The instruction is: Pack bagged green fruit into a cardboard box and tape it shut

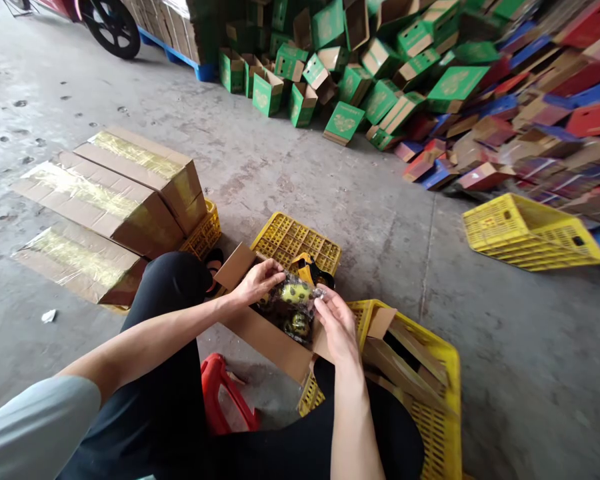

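Observation:
An open cardboard box (270,340) stands between my knees, its flaps folded outward. Just above its opening is a rounded yellow-green item with dark spots (296,293), inside a clear plastic bag (307,303). My left hand (257,283) pinches the far left edge of the bag, fingers closed. On the opposite side my right hand (336,320) has its thumb and fingers closed on the bag's other end. Lower in the box lies another dark-and-yellow item (299,325) in plastic; its exact kind is unclear.
A tape dispenser (310,270) rests on an upturned yellow crate (297,233). Taped cartons (120,187) stand at left, a yellow crate with cardboard (453,373) at right. Below is a red stool (220,393). Green boxes (345,123) are piled ahead, another yellow crate (525,233) farther right.

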### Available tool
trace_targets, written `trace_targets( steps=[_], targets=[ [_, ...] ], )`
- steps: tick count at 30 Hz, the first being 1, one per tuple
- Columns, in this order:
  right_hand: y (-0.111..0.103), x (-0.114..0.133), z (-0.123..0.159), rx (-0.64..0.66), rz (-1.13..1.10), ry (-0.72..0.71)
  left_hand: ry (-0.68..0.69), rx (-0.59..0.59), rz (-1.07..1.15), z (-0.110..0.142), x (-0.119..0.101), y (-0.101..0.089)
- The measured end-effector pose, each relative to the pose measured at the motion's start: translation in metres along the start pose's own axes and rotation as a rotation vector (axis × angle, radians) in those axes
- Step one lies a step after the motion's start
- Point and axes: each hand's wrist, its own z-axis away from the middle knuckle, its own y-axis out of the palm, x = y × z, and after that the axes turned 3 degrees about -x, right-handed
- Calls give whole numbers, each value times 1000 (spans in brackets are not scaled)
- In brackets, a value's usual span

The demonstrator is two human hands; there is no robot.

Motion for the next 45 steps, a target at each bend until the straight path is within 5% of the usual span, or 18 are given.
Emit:
trace_targets(
  steps=[9,15,20,30,34,42,45],
  targets=[
    [1,-4,-5,-151,-31,-27,3,67,54,4,-5,1],
    [-3,-9,-7,-209,-16,-79,-200,111,203,8,-19,3],
    [-3,-9,-7,-219,2,-129,-359,290,292,11,-18,3],
    [3,4,0,55,114,-101,-257,252,311,5,-12,-2],
    [2,5,1,67,156,-120,-258,275,328,6,-12,-1],
    [0,9,6,108,151,-185,-608,357,484,6,-13,-1],
    [2,15,9,176,233,-227,-620,335,501,5,-12,-4]
  ],
)
